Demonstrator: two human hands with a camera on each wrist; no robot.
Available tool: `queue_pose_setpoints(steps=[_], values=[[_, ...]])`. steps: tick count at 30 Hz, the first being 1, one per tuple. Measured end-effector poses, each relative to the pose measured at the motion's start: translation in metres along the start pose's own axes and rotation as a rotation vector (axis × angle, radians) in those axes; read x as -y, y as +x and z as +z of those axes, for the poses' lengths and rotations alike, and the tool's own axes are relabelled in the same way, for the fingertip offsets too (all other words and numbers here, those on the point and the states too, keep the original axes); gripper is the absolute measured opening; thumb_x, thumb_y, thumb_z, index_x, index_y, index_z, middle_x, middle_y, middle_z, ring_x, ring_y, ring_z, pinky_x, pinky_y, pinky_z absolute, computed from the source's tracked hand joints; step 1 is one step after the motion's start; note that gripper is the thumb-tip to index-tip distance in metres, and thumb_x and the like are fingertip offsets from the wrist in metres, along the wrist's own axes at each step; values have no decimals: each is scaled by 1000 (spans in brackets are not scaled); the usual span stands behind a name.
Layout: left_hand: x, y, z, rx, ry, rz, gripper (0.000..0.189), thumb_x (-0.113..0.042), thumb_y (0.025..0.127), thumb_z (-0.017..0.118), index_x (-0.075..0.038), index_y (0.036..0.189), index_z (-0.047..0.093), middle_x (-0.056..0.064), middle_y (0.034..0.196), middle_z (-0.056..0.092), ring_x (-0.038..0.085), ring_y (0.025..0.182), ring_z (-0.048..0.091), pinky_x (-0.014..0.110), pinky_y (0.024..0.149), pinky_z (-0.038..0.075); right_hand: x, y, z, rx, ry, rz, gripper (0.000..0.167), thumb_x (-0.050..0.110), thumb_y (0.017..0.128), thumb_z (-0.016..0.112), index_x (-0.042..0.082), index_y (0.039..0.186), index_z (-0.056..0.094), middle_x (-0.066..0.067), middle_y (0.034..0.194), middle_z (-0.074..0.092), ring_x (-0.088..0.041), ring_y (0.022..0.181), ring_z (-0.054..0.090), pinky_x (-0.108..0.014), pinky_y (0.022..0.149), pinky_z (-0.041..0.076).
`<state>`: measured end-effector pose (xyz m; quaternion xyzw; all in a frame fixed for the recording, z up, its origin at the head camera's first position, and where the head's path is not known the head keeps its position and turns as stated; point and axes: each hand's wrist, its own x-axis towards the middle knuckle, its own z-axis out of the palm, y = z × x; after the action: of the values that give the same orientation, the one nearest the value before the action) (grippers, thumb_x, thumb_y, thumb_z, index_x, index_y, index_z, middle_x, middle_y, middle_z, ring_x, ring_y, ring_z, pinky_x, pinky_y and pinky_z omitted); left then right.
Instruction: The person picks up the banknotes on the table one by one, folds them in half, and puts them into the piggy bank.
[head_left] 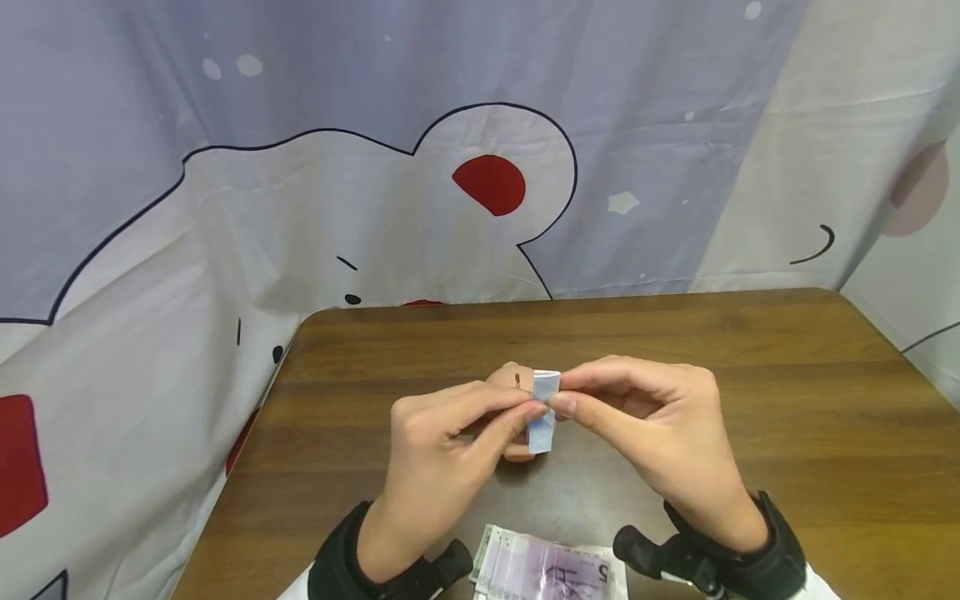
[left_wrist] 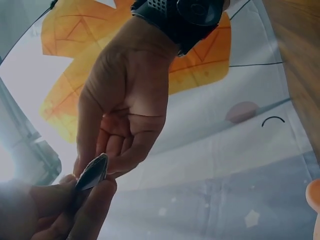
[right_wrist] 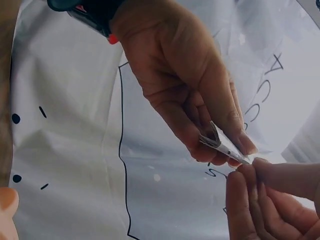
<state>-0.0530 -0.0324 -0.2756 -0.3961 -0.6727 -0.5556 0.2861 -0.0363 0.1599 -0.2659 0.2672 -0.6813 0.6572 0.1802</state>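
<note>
A narrow folded strip of pale blue paper stands upright between my two hands above the table. My left hand pinches its left edge between thumb and fingertips. From the other side, my right hand pinches it too, the thumb tips almost meeting. Several layers show along the fold of the paper in the right wrist view. Its kind is not clear from the views. Below the hands lie several banknotes, a purple one marked 5 on top.
A small rounded tan object stands on the brown wooden table behind the hands, mostly hidden by them. A printed curtain hangs along the table's far edge and left side.
</note>
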Motion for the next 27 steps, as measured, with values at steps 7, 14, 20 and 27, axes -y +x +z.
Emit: queue_pose_setpoints(steps=[7,14,20,27], values=[[0,0,-1,-58,43,43,9,0,80,77,-5,87,76,2,74,71,3,58,56,13,51,45,-1,-1,2,77,-38,29,21,-11,79,74,3,95,75,-12,89,73,-22,76,70,-30,63,58],[-1,0,0,-59,68,45,8,0,81,77,-5,88,76,0,72,70,2,55,53,11,50,43,0,-2,3,56,-82,46,21,-12,77,76,4,91,75,-8,86,74,-18,74,71,-31,62,59],[0,0,-1,-81,66,34,8,0,81,77,-4,87,76,2,71,70,2,55,55,12,50,44,-1,-3,4,111,-56,158,22,-4,75,80,4,93,72,-6,85,73,-24,73,71,-34,63,59],[0,0,-3,-58,56,11,5,-2,82,77,-5,86,76,0,69,69,1,54,52,11,48,42,-3,-3,4,133,-65,158,19,-3,76,80,6,90,71,-5,80,71,-22,68,69,-32,58,58]])
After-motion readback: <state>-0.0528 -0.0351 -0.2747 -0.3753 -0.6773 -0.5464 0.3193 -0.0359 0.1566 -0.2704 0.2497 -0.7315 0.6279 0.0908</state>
